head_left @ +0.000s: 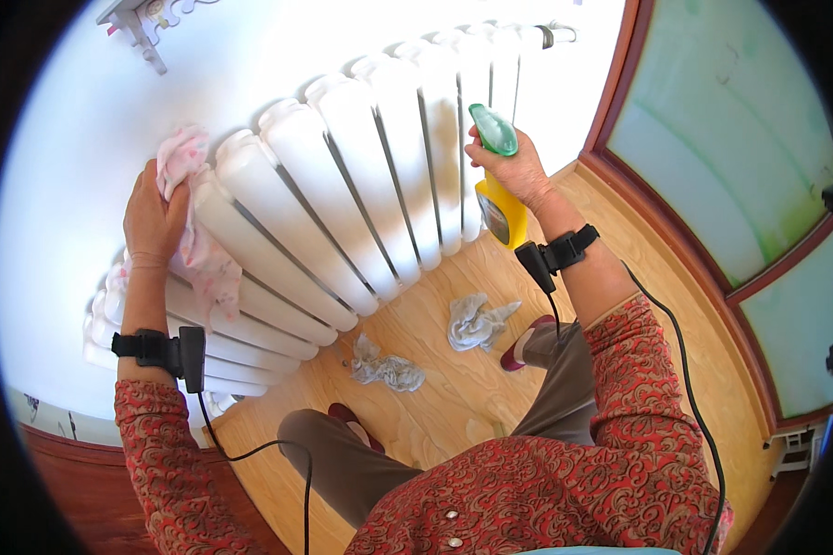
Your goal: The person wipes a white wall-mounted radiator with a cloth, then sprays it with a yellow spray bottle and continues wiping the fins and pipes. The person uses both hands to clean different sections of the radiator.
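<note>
A white column radiator [342, 176] runs along the wall in front of me. My left hand [155, 217] is closed round a pale pink patterned cloth [208, 264], bunched at the top of the radiator's left part, with its lower end hanging over the columns. In my right hand [518, 168] is a yellow spray bottle [503, 211] with a green trigger head [494, 129]. The bottle is held by its neck, in front of the radiator's right end, and the sprayer head tilts up toward the left. Brownish stains show on the columns near it.
Two crumpled greyish rags, one left [386, 368] and one right [478, 321], lie on the wooden floor [453, 398] between my feet. A wood-framed frosted glass door [713, 139] stands at the right. A white bracketed shelf [143, 28] juts from the wall at upper left. Black cables [685, 370] hang from both wrist straps.
</note>
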Tool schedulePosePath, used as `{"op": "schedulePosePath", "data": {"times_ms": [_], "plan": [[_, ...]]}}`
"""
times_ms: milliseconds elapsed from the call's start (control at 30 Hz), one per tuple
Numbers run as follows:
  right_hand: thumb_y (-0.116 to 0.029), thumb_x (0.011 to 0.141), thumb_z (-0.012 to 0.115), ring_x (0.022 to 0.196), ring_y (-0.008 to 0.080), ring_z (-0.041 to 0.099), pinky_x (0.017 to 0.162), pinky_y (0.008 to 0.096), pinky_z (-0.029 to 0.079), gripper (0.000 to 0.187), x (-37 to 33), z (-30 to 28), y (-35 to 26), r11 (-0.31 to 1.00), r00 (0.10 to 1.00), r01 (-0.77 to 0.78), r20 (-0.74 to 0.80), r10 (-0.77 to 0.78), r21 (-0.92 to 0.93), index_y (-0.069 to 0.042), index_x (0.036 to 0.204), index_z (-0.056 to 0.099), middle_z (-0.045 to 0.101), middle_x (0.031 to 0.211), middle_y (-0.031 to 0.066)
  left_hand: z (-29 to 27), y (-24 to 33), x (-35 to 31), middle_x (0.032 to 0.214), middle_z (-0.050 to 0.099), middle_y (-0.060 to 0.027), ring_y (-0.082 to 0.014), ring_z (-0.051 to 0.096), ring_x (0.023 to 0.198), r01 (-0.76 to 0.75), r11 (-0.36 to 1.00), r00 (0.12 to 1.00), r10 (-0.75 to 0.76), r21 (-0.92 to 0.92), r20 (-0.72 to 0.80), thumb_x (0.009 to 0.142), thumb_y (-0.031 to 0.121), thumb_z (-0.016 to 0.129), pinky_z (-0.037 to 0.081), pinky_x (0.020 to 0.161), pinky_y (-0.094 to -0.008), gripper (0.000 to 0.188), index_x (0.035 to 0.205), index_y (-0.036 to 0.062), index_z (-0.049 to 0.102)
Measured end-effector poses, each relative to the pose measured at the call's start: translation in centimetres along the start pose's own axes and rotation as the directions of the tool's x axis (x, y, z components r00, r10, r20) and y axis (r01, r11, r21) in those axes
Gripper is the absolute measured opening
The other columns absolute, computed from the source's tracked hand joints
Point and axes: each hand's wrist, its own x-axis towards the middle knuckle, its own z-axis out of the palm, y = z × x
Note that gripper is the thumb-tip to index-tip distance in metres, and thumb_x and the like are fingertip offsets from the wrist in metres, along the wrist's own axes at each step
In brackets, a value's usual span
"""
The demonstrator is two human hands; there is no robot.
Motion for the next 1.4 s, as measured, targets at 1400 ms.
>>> {"op": "schedulePosePath", "data": {"times_ms": [1400], "plan": [[-0.009, 0.082, 0.071, 0.072, 0.0138, 0.061, 0.073, 0.0299, 0.052, 0.016, -0.2, -6.8, -0.8, 0.996, 0.973, -0.059, -0.221, 0.072, 0.066, -0.007, 0.095, 0.062, 0.063, 0.086, 0.0034, 0.2, 0.1, -0.3, 0.103, 0.062, -0.0180, -0.0395, 0.058, 0.094, 0.052, 0.998, 0.998, -0.051, 0.033, -0.024, 0.086, 0.027, 0.056, 0.047, 0.079, -0.0461, 0.032, 0.111, 0.0063, 0.055]]}}
